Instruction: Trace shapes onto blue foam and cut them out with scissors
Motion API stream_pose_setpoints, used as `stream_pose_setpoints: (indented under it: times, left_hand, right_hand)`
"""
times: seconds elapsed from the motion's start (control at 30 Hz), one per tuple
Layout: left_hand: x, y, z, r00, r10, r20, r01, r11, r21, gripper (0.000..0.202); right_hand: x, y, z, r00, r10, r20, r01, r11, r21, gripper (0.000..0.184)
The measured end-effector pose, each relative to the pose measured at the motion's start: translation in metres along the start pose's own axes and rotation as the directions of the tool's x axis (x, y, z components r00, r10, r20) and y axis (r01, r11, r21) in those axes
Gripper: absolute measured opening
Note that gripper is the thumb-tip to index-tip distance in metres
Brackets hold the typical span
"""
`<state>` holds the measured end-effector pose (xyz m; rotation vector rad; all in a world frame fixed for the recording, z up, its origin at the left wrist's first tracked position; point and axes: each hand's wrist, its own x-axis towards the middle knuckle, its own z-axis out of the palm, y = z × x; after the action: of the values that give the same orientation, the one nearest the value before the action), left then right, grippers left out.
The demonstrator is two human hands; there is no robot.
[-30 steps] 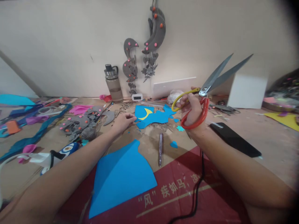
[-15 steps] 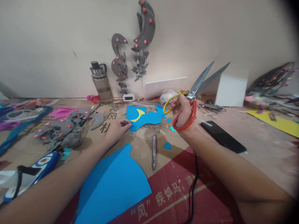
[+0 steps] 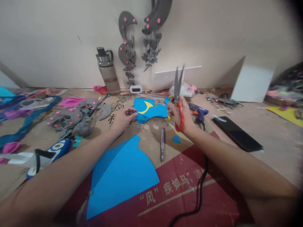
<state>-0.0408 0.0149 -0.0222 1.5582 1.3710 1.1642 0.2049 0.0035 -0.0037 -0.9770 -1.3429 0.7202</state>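
Note:
My right hand is wrapped round the handles of a pair of scissors, one red and one yellow. The blades point up and stand slightly apart. Fingers and thumb of my left hand pinch the left edge of a cut blue felt sheet. A yellow crescent shows on that sheet. Nearer me lies a larger blue felt piece with a curved edge. A pen rests between my arms, with a small blue heart to its right.
At the back stand a water bottle and a small digital clock. Grey felt moons hang on the wall. A glue gun and a phone lie at the right. Grey felt pieces are heaped at the left.
My right hand has turned the scissors from pointing up and right to nearly upright, and their blades have come closer together. The glue gun now shows beside it. The whole view has shifted.

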Motion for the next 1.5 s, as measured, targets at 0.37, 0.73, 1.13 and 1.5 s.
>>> stream_pose_setpoints:
  times: [0.37,0.73,1.13,1.5]
  left_hand:
    - [0.000,-0.001,0.003,0.998,-0.035,0.051,0.041,0.991,-0.130,0.018]
    - [0.009,-0.013,-0.001,0.994,-0.057,-0.095,0.028,0.959,-0.280,0.020]
    - [0.011,-0.012,0.004,0.995,-0.065,-0.078,0.040,0.957,-0.289,0.013]
    - [0.002,0.006,-0.008,0.976,-0.123,0.180,0.162,0.962,-0.219,0.010]
  right_hand:
    - [-0.017,0.014,0.008,0.983,0.037,0.181,0.074,0.819,-0.569,0.035]
    - [-0.018,0.019,0.010,0.988,0.049,0.143,0.031,0.861,-0.507,0.044]
    - [-0.019,0.016,0.011,0.996,-0.021,0.082,0.060,0.864,-0.500,0.058]
    - [-0.017,0.023,0.008,0.994,-0.057,0.090,0.096,0.855,-0.510,0.059]
